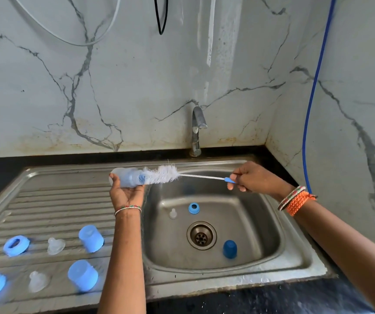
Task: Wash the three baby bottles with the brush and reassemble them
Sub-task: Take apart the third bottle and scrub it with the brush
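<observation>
A bottle point(126, 177) is gripped sideways by the left hand point(126, 191); a brush point(162, 174) at its mouth is held by the right hand point(250, 177); a ring point(193, 208), teat point(172, 214) and cap point(229, 249) lie in the sink point(261, 234)

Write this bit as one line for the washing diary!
left hand: holds bottle sideways | right hand: holds brush handle | bristles at bottle mouth | sink: ring, teat, cap inside | tap: no water visible

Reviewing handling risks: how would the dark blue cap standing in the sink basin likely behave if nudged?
The dark blue plastic cap looks small and hollow, so probably light. It stands upright on the sloping steel sink basin near the drain, so it may tip and roll drainward.
</observation>
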Demonstrator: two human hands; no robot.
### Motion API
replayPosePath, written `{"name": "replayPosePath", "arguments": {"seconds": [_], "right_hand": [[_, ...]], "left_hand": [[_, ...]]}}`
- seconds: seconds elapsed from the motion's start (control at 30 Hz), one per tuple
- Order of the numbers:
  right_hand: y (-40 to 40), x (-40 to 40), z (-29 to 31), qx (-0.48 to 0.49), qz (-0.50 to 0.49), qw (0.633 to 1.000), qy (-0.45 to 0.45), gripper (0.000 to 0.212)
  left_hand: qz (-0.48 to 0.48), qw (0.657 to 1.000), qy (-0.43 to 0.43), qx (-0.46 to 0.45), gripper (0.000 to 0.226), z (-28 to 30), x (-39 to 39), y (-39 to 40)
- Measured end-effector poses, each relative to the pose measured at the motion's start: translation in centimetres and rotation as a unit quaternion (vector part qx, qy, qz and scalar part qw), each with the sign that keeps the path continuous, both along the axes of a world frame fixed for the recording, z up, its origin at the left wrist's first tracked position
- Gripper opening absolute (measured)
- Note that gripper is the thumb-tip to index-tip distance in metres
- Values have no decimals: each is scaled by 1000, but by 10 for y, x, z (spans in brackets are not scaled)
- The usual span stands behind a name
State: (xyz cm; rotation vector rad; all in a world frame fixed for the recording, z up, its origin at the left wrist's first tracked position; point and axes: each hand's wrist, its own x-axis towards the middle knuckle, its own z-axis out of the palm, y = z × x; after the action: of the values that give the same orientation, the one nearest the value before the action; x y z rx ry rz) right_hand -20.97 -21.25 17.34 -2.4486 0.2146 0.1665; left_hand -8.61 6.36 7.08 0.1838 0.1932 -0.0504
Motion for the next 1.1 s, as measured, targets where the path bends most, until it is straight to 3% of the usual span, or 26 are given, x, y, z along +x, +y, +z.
{"name": "replayPosePath", "arguments": {"seconds": [0.1,0.17,0.2,0.23,0.3,0.37,0.43,0.5,0.57,0.67,0.73,0.8,0.87,0.97,1.1], "right_hand": [[8,-8,-4,-164,-44,970,-176,12],[14,-10,-7,-278,-34,916,-287,19],[14,-9,-7,-288,-36,910,-297,18],[13,-8,-3,-249,-42,931,-262,13],[8,-6,4,-70,-40,994,-70,23],[4,-7,4,24,-28,998,50,39],[4,-8,0,7,-16,1000,25,37],[3,-11,-6,-74,-18,994,-75,25],[4,-12,-8,-180,-12,963,-199,9],[8,-11,-11,-263,41,908,-325,15],[9,-12,-4,-209,11,939,-274,8],[6,-11,5,-93,-18,988,-122,23],[4,-12,4,-38,-21,999,-31,37],[4,-18,-1,-104,-28,993,-53,31],[7,-22,-2,-157,-57,967,-194,3]], "left_hand": [[0,998,49,24,49,-5,4,-2],[-6,997,63,46,44,-4,2,-7],[-11,997,58,53,44,-2,1,-9],[-13,997,47,58,50,-3,-1,-9],[-2,999,14,42,86,-2,-2,-6],[2,999,6,37,106,-5,4,-2],[-16,999,-5,52,90,-4,4,1],[-32,997,12,68,61,-6,1,1],[-25,993,49,102,42,-8,2,-3],[-14,988,88,123,39,-8,5,-9],[-21,989,83,123,38,-9,6,-12],[-26,991,66,115,34,-9,5,-15],[-24,993,51,108,30,-5,4,-20],[-28,993,45,108,28,-2,3,-24],[-43,992,41,115,27,-7,1,-27]]}}
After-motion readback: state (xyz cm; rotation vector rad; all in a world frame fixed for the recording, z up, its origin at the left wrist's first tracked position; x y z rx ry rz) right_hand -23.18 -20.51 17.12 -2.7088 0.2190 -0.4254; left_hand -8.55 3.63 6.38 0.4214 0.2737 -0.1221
